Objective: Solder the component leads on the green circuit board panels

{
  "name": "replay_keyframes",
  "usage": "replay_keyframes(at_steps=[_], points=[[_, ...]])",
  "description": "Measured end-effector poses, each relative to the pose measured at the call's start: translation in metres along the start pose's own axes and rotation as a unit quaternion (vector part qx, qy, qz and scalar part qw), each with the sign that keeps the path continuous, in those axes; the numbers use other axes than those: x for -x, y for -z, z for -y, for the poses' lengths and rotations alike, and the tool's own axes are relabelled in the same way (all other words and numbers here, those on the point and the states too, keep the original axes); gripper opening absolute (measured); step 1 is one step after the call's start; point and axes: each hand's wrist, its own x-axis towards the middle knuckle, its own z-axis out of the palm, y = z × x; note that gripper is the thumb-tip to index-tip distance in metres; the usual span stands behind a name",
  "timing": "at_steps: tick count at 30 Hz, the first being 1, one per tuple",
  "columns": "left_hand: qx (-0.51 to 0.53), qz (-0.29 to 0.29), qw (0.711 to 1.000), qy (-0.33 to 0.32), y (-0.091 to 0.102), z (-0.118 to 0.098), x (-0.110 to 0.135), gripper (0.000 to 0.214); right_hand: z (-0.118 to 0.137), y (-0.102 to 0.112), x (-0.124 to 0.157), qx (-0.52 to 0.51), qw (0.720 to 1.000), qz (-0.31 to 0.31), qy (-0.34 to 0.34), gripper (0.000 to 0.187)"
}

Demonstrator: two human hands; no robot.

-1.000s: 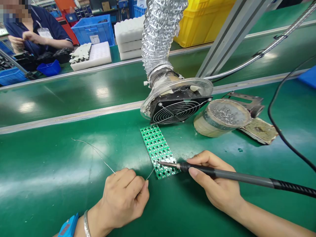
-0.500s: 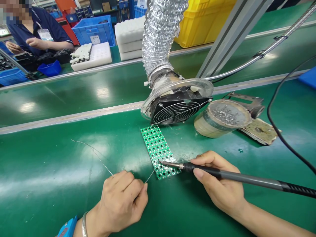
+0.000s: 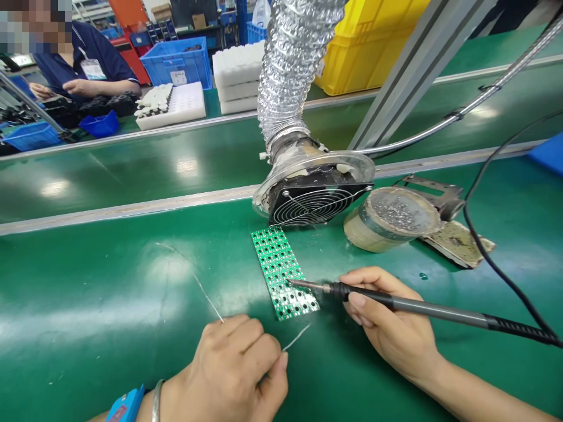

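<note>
One illegible crate label; left grip pinches wire, right grip holds soldering iron.

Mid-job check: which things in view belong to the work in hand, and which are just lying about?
In the work:
wire, in the left hand
soldering iron, in the right hand
circuit board, at the iron's tip
likely the fan, by the board's far end

Lying about:
tub of silvery bits, untouched
blue crate
yellow crates
white foam blocks
</note>
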Motion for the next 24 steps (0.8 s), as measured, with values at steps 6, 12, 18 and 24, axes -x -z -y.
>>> replay_keyframes(at_steps=[6, 12, 18, 24], points=[[-0.012, -0.008, 1.000, -0.007, -0.012, -0.001, -0.003, 0.014, 0.000, 0.010, 0.004, 0.036, 0.999, 0.002, -0.019, 0.020], [-0.009, -0.039, 0.999, 0.004, -0.010, 0.010, 0.008, 0.016, 0.008, -0.001, 0.008, 0.082, 0.995, -0.038, 0.029, 0.011], [-0.017, -0.052, 0.998, 0.009, -0.009, 0.016, 0.003, 0.018, 0.011, -0.011, 0.009, 0.103, 0.993, -0.053, 0.032, 0.007], [-0.031, -0.055, 0.998, 0.013, -0.011, 0.021, 0.002, 0.021, 0.011, -0.011, 0.011, 0.131, 0.990, -0.044, 0.029, 0.007]])
